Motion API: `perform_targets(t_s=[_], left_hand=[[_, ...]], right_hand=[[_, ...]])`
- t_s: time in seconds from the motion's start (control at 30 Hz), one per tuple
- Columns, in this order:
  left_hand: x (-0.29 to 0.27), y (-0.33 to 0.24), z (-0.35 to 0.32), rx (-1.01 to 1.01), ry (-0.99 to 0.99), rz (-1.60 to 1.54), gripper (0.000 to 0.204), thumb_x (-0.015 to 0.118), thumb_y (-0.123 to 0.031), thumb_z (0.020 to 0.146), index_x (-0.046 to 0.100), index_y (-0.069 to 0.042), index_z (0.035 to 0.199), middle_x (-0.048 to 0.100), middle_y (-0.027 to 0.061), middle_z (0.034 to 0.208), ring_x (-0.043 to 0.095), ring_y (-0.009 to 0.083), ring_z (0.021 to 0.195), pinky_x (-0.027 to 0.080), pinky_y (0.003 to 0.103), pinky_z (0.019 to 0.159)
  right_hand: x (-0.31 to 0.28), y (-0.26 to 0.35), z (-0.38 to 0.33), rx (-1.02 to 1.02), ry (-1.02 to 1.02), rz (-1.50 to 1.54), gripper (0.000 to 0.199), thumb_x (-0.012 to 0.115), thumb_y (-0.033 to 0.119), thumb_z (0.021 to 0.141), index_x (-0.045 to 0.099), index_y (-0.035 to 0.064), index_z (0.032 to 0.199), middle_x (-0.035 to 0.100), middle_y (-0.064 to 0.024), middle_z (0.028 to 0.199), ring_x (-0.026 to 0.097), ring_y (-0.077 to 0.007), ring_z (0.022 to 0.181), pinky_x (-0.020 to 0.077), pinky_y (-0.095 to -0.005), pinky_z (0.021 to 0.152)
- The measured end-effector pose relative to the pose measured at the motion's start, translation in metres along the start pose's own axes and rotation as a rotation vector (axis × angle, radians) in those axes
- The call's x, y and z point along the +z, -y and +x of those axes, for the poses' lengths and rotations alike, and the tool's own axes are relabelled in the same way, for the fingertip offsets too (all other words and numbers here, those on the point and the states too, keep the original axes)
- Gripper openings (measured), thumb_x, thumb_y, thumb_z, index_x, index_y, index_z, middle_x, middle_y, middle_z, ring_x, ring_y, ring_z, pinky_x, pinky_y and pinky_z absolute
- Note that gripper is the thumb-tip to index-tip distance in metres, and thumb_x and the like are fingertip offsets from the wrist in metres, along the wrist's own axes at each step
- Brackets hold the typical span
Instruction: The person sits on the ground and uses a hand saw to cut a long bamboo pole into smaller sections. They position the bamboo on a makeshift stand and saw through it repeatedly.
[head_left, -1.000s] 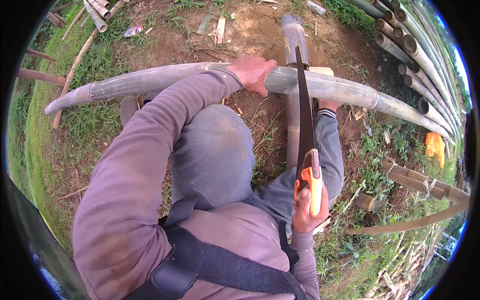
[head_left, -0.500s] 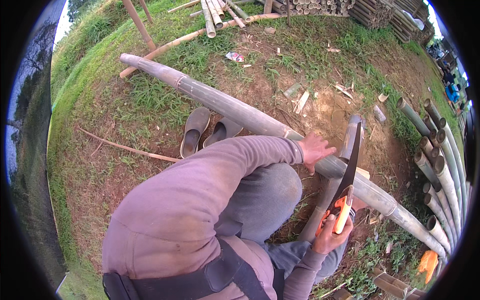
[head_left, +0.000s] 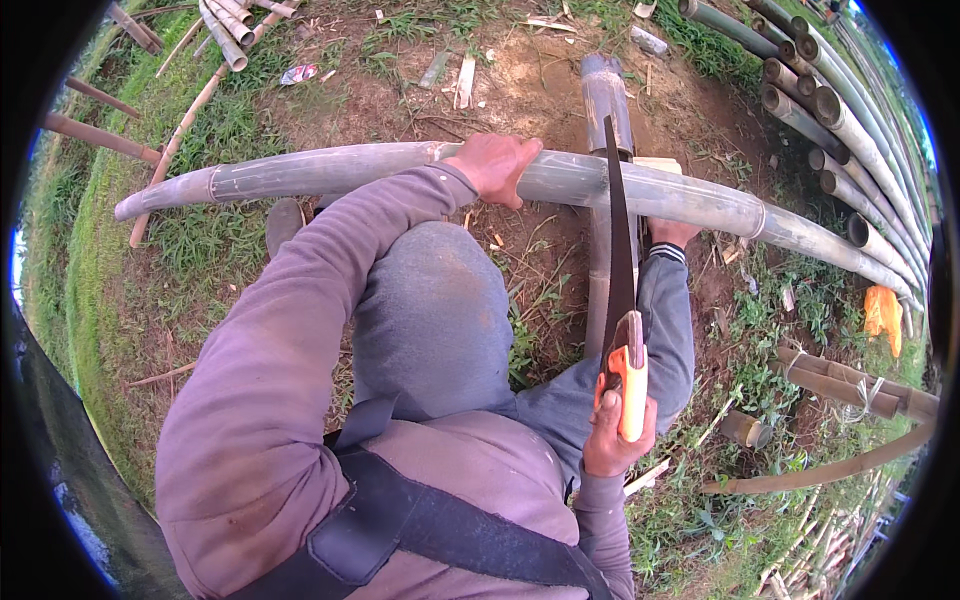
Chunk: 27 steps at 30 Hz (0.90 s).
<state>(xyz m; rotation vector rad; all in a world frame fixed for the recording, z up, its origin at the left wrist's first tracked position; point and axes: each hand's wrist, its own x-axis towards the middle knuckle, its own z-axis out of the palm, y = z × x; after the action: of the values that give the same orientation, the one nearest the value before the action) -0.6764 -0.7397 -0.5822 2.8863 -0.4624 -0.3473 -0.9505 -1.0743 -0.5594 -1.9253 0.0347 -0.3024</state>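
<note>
A long grey-green bamboo pole (head_left: 350, 168) lies crosswise over a shorter bamboo piece (head_left: 606, 95) on the ground. My left hand (head_left: 495, 168) grips the pole from above, left of the crossing, fingers curled over its side. In my right hand (head_left: 615, 440) is a hand saw (head_left: 622, 270), held by its orange handle. Its dark, tapering blade points away from me and passes over the pole at the crossing. Whether the teeth touch the bamboo I cannot tell. My bare foot (head_left: 672, 232) shows just beyond the crossing, partly under the pole.
Several bamboo poles (head_left: 800, 115) lie stacked at the right, near the pole's far end. Thinner poles (head_left: 228, 35) lie at the back left. An orange plastic bag (head_left: 882, 318), tied bamboo (head_left: 840, 385) and a short offcut (head_left: 745, 430) are at the lower right. Wood scraps (head_left: 464, 82) litter the soil.
The view has turned, so the pole runs more level across it. The fingers of my left hand have drawn together on the pole. The saw now stands more upright in view, across the pole.
</note>
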Motion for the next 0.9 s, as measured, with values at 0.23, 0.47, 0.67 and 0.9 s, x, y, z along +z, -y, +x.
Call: perform_targets(t_s=[0.23, 0.47, 0.67, 0.9], left_hand=[[0.006, 0.001, 0.005, 0.007, 0.009, 0.004, 0.095, 0.092, -0.040, 0.072, 0.048, -0.008, 0.150, 0.068, 0.0192, 0.127, 0.070, 0.0423, 0.114, 0.058, 0.054, 0.095], [-0.007, 0.005, 0.005, -0.008, 0.014, 0.032, 0.097, 0.092, -0.041, 0.070, 0.049, -0.010, 0.151, 0.069, 0.0196, 0.127, 0.070, 0.0424, 0.114, 0.057, 0.053, 0.095], [-0.004, -0.001, 0.013, 0.017, 0.044, -0.005, 0.099, 0.092, -0.041, 0.068, 0.049, -0.011, 0.151, 0.070, 0.0205, 0.126, 0.070, 0.0430, 0.113, 0.057, 0.053, 0.095], [-0.010, 0.003, 0.011, 0.024, 0.035, -0.015, 0.097, 0.091, -0.040, 0.067, 0.050, -0.011, 0.150, 0.070, 0.0209, 0.127, 0.070, 0.0433, 0.114, 0.057, 0.053, 0.095]], right_hand=[[0.059, -0.006, 0.082, -0.042, -0.020, 0.065, 0.021, 0.074, 0.016, 0.104, 0.059, 0.0012, 0.100, 0.063, -0.0005, 0.075, 0.056, -0.0049, 0.059, 0.0496, -0.0232, 0.056], [0.077, 0.001, 0.105, -0.074, -0.003, 0.026, 0.018, 0.075, 0.016, 0.104, 0.065, 0.0009, 0.105, 0.066, 0.0006, 0.076, 0.056, -0.0032, 0.061, 0.0453, -0.0216, 0.055], [-0.004, 0.000, -0.015, -0.041, -0.033, 0.000, 0.017, 0.073, 0.009, 0.102, 0.062, -0.0037, 0.106, 0.065, -0.0043, 0.072, 0.059, -0.0074, 0.057, 0.0480, -0.0238, 0.053], [0.091, -0.005, 0.137, 0.034, -0.015, 0.109, 0.019, 0.082, 0.008, 0.095, 0.068, -0.0028, 0.100, 0.068, -0.0072, 0.073, 0.064, -0.0104, 0.065, 0.0514, -0.0307, 0.061]])
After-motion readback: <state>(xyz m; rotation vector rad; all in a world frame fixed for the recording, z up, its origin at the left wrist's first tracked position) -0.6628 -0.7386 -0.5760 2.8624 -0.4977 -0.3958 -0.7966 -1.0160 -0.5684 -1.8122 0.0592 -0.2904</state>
